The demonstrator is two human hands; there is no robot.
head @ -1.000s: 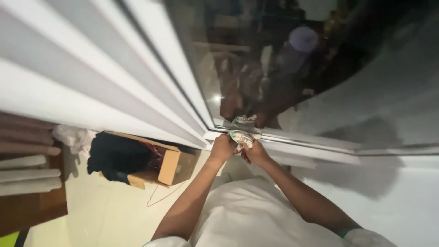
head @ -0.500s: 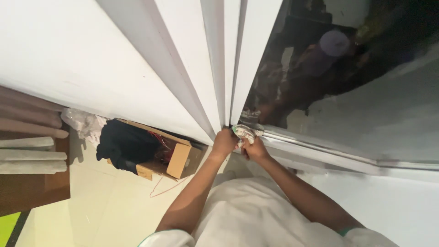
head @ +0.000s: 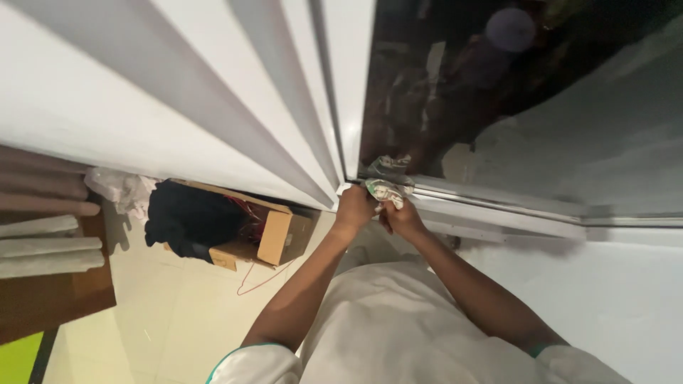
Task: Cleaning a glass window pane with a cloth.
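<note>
Both hands, left hand (head: 353, 208) and right hand (head: 403, 218), clutch one crumpled paper wad (head: 384, 190) against the window frame (head: 491, 200); one cardboard box (head: 274, 235) sits left.

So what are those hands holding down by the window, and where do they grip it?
A crumpled wad of paper, pinched at its lower edge by the left hand and right hand.

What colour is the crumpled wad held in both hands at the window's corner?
Whitish with green and dark print, the crumpled wad looks like paper; head view.

Both hands, left hand (head: 353, 207) and right hand (head: 403, 219), gripped a crumpled paper wad (head: 385, 190) at the window frame (head: 491, 203) corner.
</note>
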